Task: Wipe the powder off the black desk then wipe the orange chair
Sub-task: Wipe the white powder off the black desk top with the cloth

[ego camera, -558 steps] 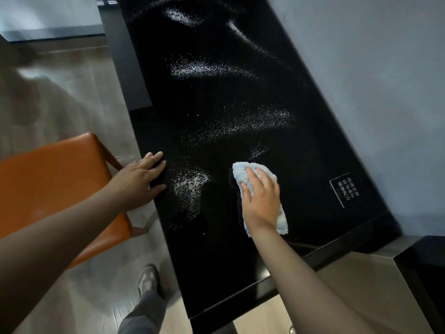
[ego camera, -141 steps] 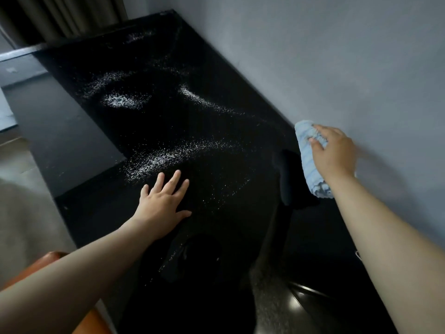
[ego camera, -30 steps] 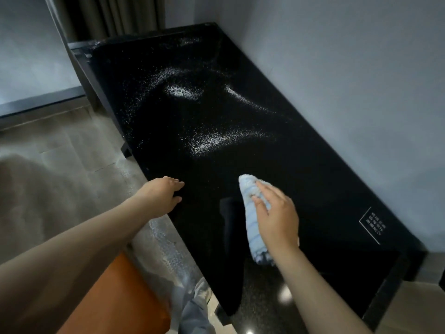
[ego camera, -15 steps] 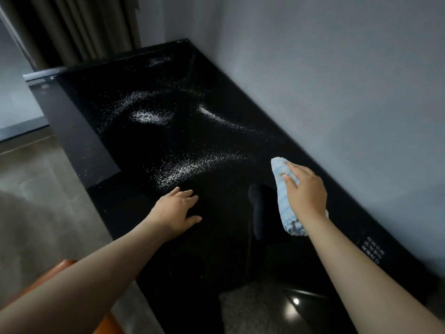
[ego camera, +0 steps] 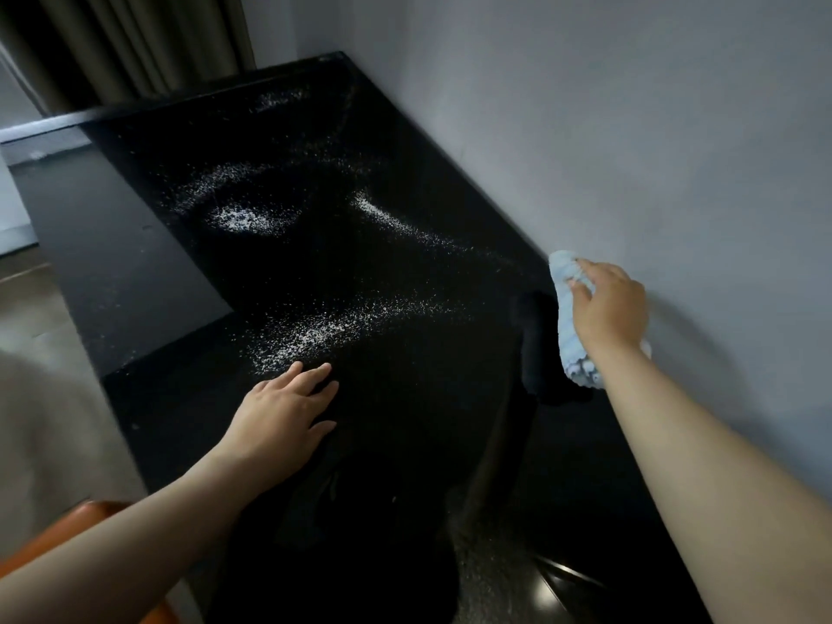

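Powder [ego camera: 310, 335], white and granular, lay in scattered patches on the glossy black counter [ego camera: 405, 466]. One broad band sat at mid-frame, a dense blob [ego camera: 238, 217] in the upper left, and a thin streak [ego camera: 396, 222] ran down toward the right edge. Faint dust showed near the far end. The lower part of the counter was dark and reflective.

Left grip [ego camera: 279, 416] was open: palm down, fingers straight and flat on the counter, fingertips just short of the nearest band.

Right grip [ego camera: 608, 308] was closed over a light blue ribbed cloth [ego camera: 568, 340], fingers curled across its top. It sat at the right of the frame, where the counter met the plain grey wall [ego camera: 630, 128]. Could not tell whether the cloth touched the wall.

Orange chair [ego camera: 67, 529] showed only as a corner in the lower left, under the left forearm. Brown pleated curtain [ego camera: 135, 38] hung in the upper left, behind the counter's far end.
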The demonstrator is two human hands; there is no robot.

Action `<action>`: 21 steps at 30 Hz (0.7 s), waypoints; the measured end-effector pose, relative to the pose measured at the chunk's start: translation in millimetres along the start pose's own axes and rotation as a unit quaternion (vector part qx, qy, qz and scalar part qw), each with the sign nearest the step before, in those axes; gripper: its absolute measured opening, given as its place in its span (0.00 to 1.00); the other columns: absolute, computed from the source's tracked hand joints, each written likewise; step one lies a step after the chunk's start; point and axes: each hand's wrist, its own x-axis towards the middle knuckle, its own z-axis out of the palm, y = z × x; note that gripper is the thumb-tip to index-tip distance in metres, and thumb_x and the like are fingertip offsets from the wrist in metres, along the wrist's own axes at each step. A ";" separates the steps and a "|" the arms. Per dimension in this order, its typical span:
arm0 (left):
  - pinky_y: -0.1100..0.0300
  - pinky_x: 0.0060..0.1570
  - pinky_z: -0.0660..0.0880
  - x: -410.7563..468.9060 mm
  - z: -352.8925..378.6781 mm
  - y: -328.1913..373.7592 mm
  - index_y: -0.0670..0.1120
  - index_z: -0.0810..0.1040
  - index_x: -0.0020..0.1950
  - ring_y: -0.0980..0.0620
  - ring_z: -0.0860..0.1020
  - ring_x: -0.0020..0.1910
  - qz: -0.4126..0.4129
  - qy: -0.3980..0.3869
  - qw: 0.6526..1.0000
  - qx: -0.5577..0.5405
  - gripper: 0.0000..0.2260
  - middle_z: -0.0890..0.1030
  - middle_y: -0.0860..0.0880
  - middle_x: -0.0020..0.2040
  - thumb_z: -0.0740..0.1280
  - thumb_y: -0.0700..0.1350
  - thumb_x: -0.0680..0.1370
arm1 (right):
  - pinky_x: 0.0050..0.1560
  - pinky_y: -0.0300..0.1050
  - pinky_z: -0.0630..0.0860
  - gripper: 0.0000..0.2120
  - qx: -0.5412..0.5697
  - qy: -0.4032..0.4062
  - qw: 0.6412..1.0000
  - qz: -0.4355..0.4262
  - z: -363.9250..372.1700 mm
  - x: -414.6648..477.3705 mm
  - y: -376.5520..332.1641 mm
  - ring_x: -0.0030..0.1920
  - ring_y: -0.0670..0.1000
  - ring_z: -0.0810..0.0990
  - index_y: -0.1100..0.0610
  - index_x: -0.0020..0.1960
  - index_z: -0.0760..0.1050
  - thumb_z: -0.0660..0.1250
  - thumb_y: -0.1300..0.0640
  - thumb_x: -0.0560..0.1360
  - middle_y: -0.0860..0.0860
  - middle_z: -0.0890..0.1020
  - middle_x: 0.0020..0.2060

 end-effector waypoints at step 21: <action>0.47 0.47 0.80 0.1 4.1 -6.2 0.48 0.83 0.59 0.40 0.80 0.58 0.029 0.021 0.995 0.089 0.25 0.80 0.48 0.62 0.56 0.58 0.72 | 0.56 0.51 0.69 0.17 -0.096 -0.104 0.985 -0.102 33.5 21.6 -26.7 0.58 0.61 0.72 0.51 0.68 0.73 0.58 0.54 0.81 0.51 0.77 0.65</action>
